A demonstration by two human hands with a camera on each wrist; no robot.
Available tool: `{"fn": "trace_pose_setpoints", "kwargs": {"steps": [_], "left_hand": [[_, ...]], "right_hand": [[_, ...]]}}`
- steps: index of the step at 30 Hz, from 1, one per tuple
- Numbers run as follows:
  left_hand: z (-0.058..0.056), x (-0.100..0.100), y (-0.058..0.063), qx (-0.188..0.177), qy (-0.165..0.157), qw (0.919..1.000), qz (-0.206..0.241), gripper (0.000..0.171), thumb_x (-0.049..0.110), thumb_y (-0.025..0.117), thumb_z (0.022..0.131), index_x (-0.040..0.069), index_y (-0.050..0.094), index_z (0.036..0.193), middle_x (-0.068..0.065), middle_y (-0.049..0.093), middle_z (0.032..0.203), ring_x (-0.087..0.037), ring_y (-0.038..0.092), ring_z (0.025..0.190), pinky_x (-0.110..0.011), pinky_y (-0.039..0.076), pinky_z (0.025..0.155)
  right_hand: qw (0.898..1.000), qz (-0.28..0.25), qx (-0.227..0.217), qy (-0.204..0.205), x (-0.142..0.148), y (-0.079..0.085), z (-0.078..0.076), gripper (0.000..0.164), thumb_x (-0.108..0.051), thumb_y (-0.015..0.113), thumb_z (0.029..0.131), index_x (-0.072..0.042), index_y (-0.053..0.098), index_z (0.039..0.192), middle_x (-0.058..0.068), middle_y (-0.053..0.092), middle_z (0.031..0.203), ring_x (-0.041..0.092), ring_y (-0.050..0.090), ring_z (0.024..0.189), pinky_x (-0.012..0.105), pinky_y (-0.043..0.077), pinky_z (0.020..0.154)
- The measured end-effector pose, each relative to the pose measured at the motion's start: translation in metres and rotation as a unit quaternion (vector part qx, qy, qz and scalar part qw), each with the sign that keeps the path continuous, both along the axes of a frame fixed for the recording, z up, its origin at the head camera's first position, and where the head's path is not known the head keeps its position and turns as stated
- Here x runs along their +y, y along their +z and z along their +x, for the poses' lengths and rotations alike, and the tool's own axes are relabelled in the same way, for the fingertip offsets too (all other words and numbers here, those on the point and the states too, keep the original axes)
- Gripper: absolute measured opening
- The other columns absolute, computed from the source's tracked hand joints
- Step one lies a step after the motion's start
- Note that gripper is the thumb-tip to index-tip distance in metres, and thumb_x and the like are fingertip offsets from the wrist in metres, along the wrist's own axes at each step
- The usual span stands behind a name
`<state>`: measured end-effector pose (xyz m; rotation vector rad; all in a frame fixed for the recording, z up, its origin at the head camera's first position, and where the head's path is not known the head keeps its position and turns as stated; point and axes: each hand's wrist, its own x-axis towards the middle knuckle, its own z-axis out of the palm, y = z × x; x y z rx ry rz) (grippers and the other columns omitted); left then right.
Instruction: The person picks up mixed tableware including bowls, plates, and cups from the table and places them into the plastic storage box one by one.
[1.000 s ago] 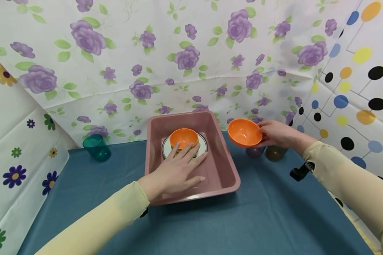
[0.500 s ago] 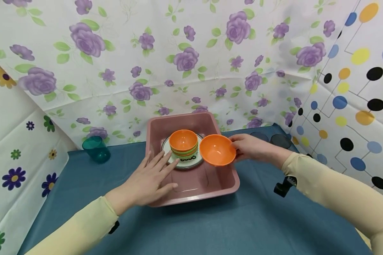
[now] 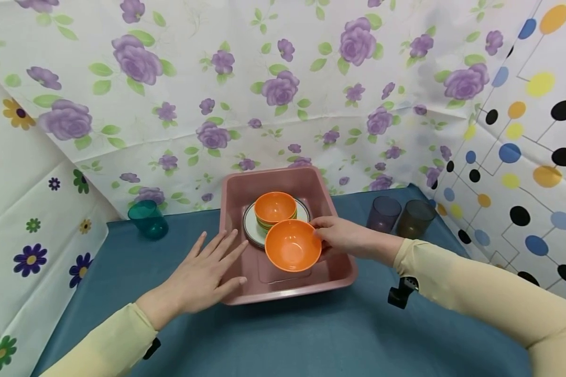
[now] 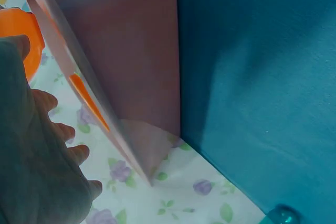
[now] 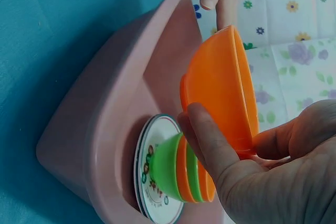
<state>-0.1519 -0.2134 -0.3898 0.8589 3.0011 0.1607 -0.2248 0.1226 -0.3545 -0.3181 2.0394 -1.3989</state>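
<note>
My right hand (image 3: 341, 235) pinches the rim of an orange bowl (image 3: 293, 246), holding it tilted above the front half of a pink basin (image 3: 344, 269). In the right wrist view my fingers lie under the orange bowl (image 5: 218, 87) with the thumb at its rim. Behind it in the basin, a stack of green and orange bowls (image 3: 274, 207) stands on white plates (image 3: 304, 209); the right wrist view shows the nested bowls (image 5: 173, 169) on the plates (image 5: 149, 203). My left hand (image 3: 198, 277), fingers spread and holding nothing, hovers by the basin's left front side.
A teal cup (image 3: 149, 220) leans on the blue cloth (image 3: 302, 340) at the back left. Two dark translucent cups, one purple (image 3: 383, 214) and one brown (image 3: 415, 219), stand at the back right. Patterned sheets (image 3: 245, 104) hang behind and at both sides.
My right hand has carried the orange bowl leftward from beside the basin to over it. My left hand has drawn back left, away from the stacked bowls.
</note>
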Motion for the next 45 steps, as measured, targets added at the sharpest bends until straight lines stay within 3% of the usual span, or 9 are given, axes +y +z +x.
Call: {"fn": "trace_pose_setpoints", "kwargs": {"steps": [8,11,13,17,20,27,30,35,45], "left_hand": [[-0.005,0.006,0.001,-0.013,0.002,0.9999,0.008,0.078,0.065,0.045,0.102,0.022,0.028,0.164,-0.006,0.012,0.171,-0.033,0.008,0.156,-0.061,-0.002,0.122],[-0.009,0.012,0.007,-0.055,0.012,0.9965,0.063,0.075,0.060,0.043,0.105,0.018,0.026,0.164,-0.010,0.013,0.171,-0.036,0.010,0.156,-0.062,0.003,0.122],[-0.011,0.016,0.013,-0.109,0.021,0.9857,0.127,0.072,0.056,0.041,0.107,0.016,0.023,0.165,-0.012,0.013,0.170,-0.038,0.012,0.155,-0.063,0.009,0.121],[-0.014,0.027,0.022,-0.234,0.057,0.9366,0.255,0.070,0.053,0.035,0.110,0.014,0.018,0.165,-0.013,0.016,0.170,-0.037,0.016,0.154,-0.062,0.020,0.120],[-0.014,0.036,0.025,-0.307,0.097,0.8867,0.332,0.072,0.054,0.034,0.110,0.009,0.021,0.164,-0.015,0.026,0.166,-0.036,0.028,0.151,-0.058,0.027,0.118],[-0.014,0.056,0.023,-0.422,0.184,0.7330,0.500,0.054,0.036,0.039,0.113,-0.002,0.042,0.151,-0.024,0.053,0.144,-0.038,0.057,0.128,-0.051,0.045,0.108],[-0.014,0.062,0.021,-0.445,0.201,0.6878,0.537,0.047,0.034,0.039,0.113,-0.001,0.048,0.144,-0.020,0.059,0.134,-0.033,0.063,0.118,-0.048,0.050,0.103],[-0.014,0.070,0.017,-0.466,0.206,0.6512,0.563,0.048,0.035,0.038,0.113,-0.002,0.051,0.140,-0.018,0.064,0.124,-0.028,0.069,0.108,-0.041,0.055,0.096],[-0.013,0.077,0.013,-0.490,0.210,0.6264,0.569,0.052,0.035,0.037,0.113,-0.002,0.044,0.149,-0.019,0.066,0.123,-0.029,0.071,0.104,-0.043,0.056,0.094]], "right_hand": [[1.000,0.004,-0.002,-0.002,-0.002,-0.005,-0.001,0.035,-0.014,0.044,0.110,0.001,0.050,0.142,0.018,0.065,0.119,0.030,0.071,0.096,0.044,0.060,0.086],[1.000,0.000,-0.004,-0.001,-0.001,-0.004,-0.001,0.036,-0.013,0.044,0.110,0.001,0.049,0.142,0.018,0.065,0.118,0.030,0.071,0.095,0.043,0.060,0.086],[1.000,-0.003,-0.007,-0.002,-0.001,-0.003,-0.002,0.036,-0.013,0.044,0.110,0.001,0.049,0.143,0.019,0.065,0.118,0.031,0.071,0.095,0.044,0.060,0.086],[1.000,-0.002,-0.010,-0.005,-0.001,-0.002,-0.003,0.037,-0.014,0.044,0.110,0.001,0.049,0.143,0.019,0.064,0.119,0.031,0.071,0.095,0.045,0.059,0.088],[1.000,0.001,-0.011,-0.006,-0.001,-0.002,-0.003,0.037,-0.014,0.045,0.110,0.001,0.048,0.143,0.018,0.064,0.120,0.030,0.071,0.096,0.046,0.059,0.089],[1.000,0.004,-0.011,-0.013,-0.003,-0.001,-0.002,0.036,-0.013,0.045,0.110,0.001,0.049,0.142,0.018,0.064,0.119,0.030,0.071,0.095,0.048,0.058,0.090],[1.000,0.002,-0.012,-0.012,-0.004,-0.001,-0.002,0.035,-0.013,0.045,0.110,0.002,0.049,0.141,0.018,0.065,0.119,0.029,0.071,0.096,0.046,0.059,0.088],[1.000,-0.005,-0.016,-0.008,-0.005,-0.002,-0.002,0.035,-0.012,0.045,0.109,0.002,0.050,0.141,0.018,0.065,0.118,0.029,0.071,0.095,0.042,0.061,0.084],[1.000,-0.006,-0.025,-0.014,-0.009,-0.004,0.000,0.035,-0.012,0.045,0.109,0.002,0.051,0.141,0.018,0.065,0.119,0.029,0.072,0.094,0.041,0.061,0.082]]}}
